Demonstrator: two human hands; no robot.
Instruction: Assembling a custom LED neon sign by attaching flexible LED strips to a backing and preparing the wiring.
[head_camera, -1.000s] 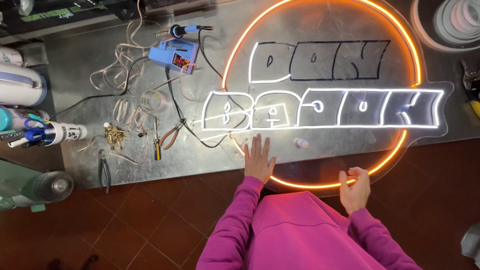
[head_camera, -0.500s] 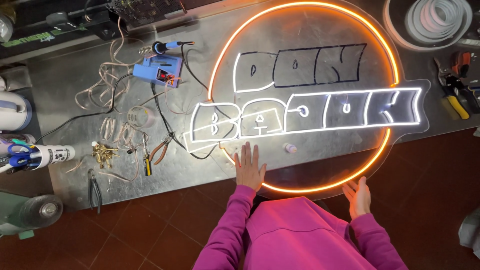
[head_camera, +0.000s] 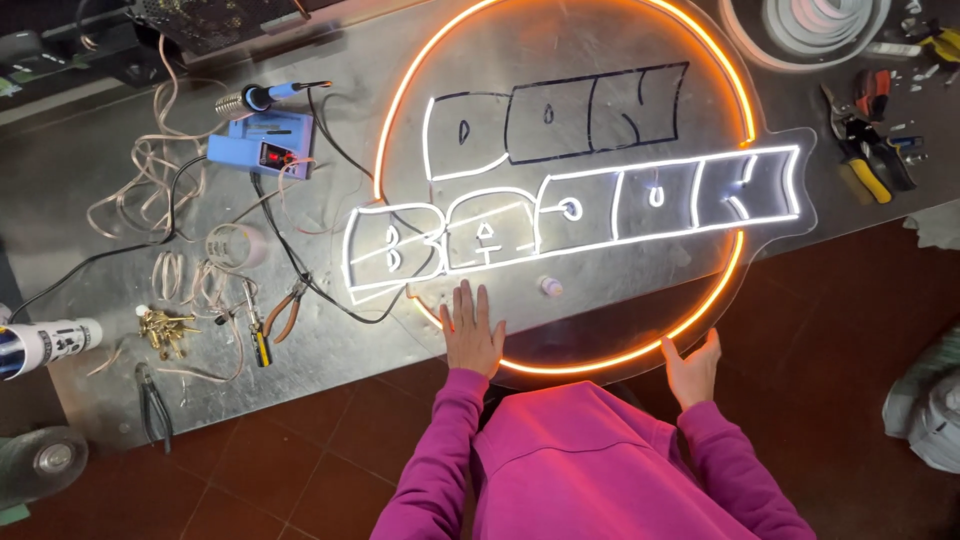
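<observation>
left hand flat on neon sign; right hand at rim

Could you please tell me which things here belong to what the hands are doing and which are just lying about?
In hand:
round clear panel with glowing orange ring and white lettering
left hand
right hand

Lying about:
blue soldering station
red-handled pliers
brass fittings
yellow-handled cutters

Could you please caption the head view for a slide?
Both hands, left hand and right hand, rest on a lit round neon sign.
</observation>
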